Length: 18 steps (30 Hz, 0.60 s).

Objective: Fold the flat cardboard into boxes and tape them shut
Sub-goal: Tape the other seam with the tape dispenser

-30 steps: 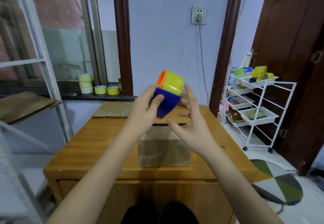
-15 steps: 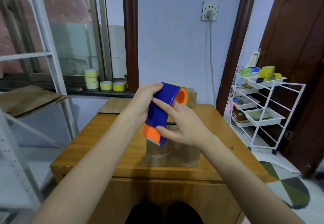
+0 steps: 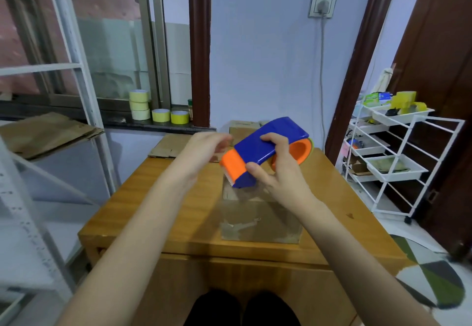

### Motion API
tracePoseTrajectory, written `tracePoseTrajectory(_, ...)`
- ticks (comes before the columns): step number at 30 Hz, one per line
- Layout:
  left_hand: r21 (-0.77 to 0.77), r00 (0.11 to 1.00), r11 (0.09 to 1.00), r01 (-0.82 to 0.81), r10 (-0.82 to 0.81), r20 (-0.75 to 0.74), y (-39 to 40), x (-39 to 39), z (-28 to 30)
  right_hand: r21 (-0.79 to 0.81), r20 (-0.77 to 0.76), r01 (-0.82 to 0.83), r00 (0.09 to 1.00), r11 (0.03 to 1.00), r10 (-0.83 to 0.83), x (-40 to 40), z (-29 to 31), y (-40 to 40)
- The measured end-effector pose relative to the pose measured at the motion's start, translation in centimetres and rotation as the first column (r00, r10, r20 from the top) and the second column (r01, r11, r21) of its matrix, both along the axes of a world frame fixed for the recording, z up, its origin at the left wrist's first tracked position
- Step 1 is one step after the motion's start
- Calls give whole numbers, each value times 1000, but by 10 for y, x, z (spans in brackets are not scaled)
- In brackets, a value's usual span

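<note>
Right hand (image 3: 278, 170) gripping tape dispenser (image 3: 265, 150) above box (image 3: 258, 218); blurred left hand (image 3: 204, 149) loose, tape rolls (image 3: 159, 111) behind.

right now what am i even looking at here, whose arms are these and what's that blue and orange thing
This is one picture from a camera worn on a person's head, looking forward and down, so the two bare arms reaching in from the bottom are the wearer's own. There is no machine here.

The right hand grips a blue and orange tape dispenser, with its fingers curled over the blue body. Its toothed cutting edge points down and to the left. The left hand hovers just beside the orange end; it is blurred, so I cannot tell whether it touches.

Below them a cardboard box stands on a wooden table. Flat cardboard lies at the table's far edge. Rolls of tape sit on the window sill, and a white wire rack stands at the right.
</note>
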<state>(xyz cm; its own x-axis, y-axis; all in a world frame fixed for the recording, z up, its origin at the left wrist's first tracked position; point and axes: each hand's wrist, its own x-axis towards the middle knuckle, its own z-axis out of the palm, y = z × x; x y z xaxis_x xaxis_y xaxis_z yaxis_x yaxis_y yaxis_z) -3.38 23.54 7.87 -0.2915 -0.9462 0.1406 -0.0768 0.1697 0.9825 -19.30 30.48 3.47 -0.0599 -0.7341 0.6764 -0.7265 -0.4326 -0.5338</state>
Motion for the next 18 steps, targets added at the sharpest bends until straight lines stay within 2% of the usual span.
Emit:
tracePoseTrajectory(7, 260, 978, 958, 124, -74, -193, 12, 5, -41, -16, 96, 77, 993, 997, -75, 3, -7, -2)
tracePoseTrajectory(11, 323, 947, 930, 176, -70, -315, 17, -5, -45, -89, 112, 111, 989, 990, -100, 5, -11, -6)
tracePoseTrajectory(18, 408, 867, 885, 226, 8, -499, 22, -14, -51, -120, 164, 115, 982, 986, -95, 7, -13, -7)
